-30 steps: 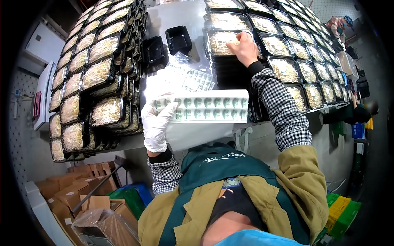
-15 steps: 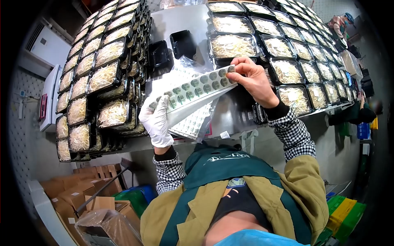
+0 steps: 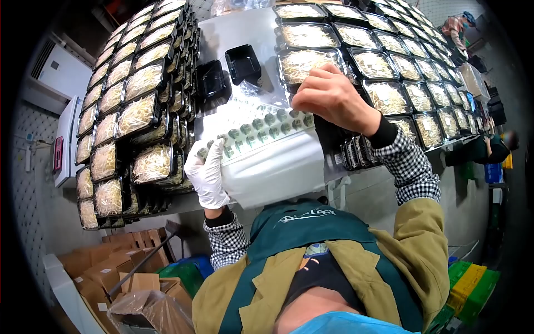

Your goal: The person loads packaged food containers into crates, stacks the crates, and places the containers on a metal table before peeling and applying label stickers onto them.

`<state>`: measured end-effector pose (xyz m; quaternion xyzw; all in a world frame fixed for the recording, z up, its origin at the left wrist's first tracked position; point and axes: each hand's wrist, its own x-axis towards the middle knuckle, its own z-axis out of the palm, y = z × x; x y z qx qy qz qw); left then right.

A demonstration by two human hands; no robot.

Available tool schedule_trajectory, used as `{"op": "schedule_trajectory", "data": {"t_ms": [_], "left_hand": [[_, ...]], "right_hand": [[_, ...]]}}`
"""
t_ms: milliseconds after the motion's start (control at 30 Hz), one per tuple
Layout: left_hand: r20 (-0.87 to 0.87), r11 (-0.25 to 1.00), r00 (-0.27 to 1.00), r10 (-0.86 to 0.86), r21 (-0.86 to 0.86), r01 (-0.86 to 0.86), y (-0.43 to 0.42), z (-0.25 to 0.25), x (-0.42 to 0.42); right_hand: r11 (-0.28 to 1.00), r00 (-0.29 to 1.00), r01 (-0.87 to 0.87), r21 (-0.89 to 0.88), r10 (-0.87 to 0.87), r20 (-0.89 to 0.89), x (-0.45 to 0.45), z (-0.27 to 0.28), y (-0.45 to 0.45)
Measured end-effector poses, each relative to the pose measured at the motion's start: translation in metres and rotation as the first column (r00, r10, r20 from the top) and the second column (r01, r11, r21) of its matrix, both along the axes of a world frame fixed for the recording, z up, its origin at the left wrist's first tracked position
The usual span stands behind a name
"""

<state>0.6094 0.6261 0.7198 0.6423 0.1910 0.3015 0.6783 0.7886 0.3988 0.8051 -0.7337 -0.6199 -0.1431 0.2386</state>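
Observation:
My left hand (image 3: 207, 173), in a white glove, grips the left end of a label sheet (image 3: 272, 170). Rows of round, green-printed stickers run along its top, and a wide blank white part hangs below them. My bare right hand (image 3: 334, 99) is over the sheet's upper right end, fingers curled together in a pinch. What is between those fingertips, if anything, is hidden. Behind the sheet, a clear plastic bag (image 3: 248, 92) with more labels lies on the steel table (image 3: 214, 33). Just beyond my right hand sits a wrapped tray of bean sprouts (image 3: 303, 64).
Stacked sprout trays (image 3: 136, 114) rise on the left, and more rows (image 3: 386, 97) fill the right. Two black trays, one nearer (image 3: 211, 78) and one farther (image 3: 243, 62), stand mid-table. Cardboard boxes (image 3: 105, 273) are below left; a co-worker (image 3: 459, 30) is at the far right.
The sheet has tipped and spread downward, showing its blank white part. My right hand has come off the sheet's right end and turned, knuckles up. My left hand keeps its grip.

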Motion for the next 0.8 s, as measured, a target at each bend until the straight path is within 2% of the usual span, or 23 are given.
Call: {"op": "schedule_trajectory", "data": {"t_ms": [33,67,100,133,167,200,267,300,333,367,467,500,567,633,667,700,733,767,800], "left_hand": [[-0.001,1.0,1.0,-0.003,0.008,0.003,0.004,-0.005,0.002],[-0.036,1.0,0.999,0.016,0.01,-0.015,0.005,-0.006,0.003],[-0.071,0.999,0.997,0.035,0.013,-0.034,0.006,-0.007,0.004],[-0.083,0.998,0.995,0.052,0.027,-0.05,0.008,-0.009,0.007],[-0.098,0.997,0.992,0.08,0.021,-0.079,0.01,-0.013,0.008],[-0.111,0.994,0.988,0.11,0.017,-0.109,0.013,-0.018,0.009],[-0.13,0.982,0.973,0.188,0.058,-0.182,0.019,-0.027,0.01],[-0.098,0.975,0.97,0.221,0.02,-0.22,0.027,-0.041,0.011],[-0.088,0.966,0.963,0.255,-0.02,-0.258,0.032,-0.048,0.012],[-0.08,0.954,0.954,0.289,-0.059,-0.294,0.034,-0.053,0.012],[-0.134,0.947,0.939,0.316,-0.01,-0.32,0.046,-0.075,0.009],[-0.152,0.944,0.933,0.327,0.0,-0.331,0.05,-0.083,0.007],[-0.212,0.949,0.933,0.293,-0.058,-0.311,0.051,-0.093,0.002],[-0.291,0.941,0.918,0.271,-0.122,-0.316,0.052,-0.102,0.001],[-0.285,0.958,0.924,0.256,-0.055,-0.282,0.048,-0.097,0.001],[-0.304,0.963,0.919,0.25,-0.018,-0.268,0.056,-0.115,-0.002],[-0.319,0.957,0.904,0.284,0.156,-0.245,0.054,-0.119,-0.005],[-0.329,0.921,0.888,0.321,0.328,-0.212,0.049,-0.105,-0.002],[-0.667,0.958,0.696,0.267,0.26,-0.119,0.044,-0.085,-0.009]], "right_hand": [[0.999,0.991,-0.029,0.031,0.033,-0.131,0.009,-0.004,0.001],[0.977,0.852,0.12,0.176,-0.011,-0.523,0.02,-0.008,0.004],[0.925,0.733,0.315,0.213,-0.095,-0.674,0.047,-0.017,0.004],[0.804,0.587,0.483,0.346,-0.004,-0.81,0.085,-0.038,0.004],[0.701,0.485,0.633,0.328,-0.029,-0.874,0.127,-0.062,0.005],[0.659,0.434,0.697,0.283,-0.073,-0.898,0.156,-0.082,0.006],[0.609,0.453,0.771,0.184,-0.321,-0.832,0.213,-0.13,0.012],[0.568,0.463,0.809,0.15,-0.459,-0.758,0.227,-0.139,0.017],[0.498,0.417,0.863,0.083,-0.612,-0.672,0.217,-0.125,0.028],[0.474,0.416,0.879,0.058,-0.702,-0.578,0.222,-0.128,0.037],[0.484,0.472,0.875,-0.014,-0.86,-0.193,0.213,-0.128,0.042],[0.511,0.515,0.857,0.066,-0.854,-0.073,0.217,-0.132,0.039],[0.493,0.493,0.87,-0.005,-0.87,-0.016,0.228,-0.129,0.029],[0.439,0.44,0.898,0.04,-0.888,-0.132,0.249,-0.129,0.022],[0.458,0.457,0.888,0.045,-0.866,-0.203,0.265,-0.129,0.021],[0.48,0.474,0.876,0.049,-0.837,-0.273,0.283,-0.128,0.023],[0.458,0.422,0.889,0.027,-0.794,-0.438,0.299,-0.125,0.03],[0.444,0.4,0.895,0.033,-0.769,-0.498,0.308,-0.123,0.039],[0.423,0.366,0.906,0.011,-0.771,-0.521,0.318,-0.121,0.049]]}}
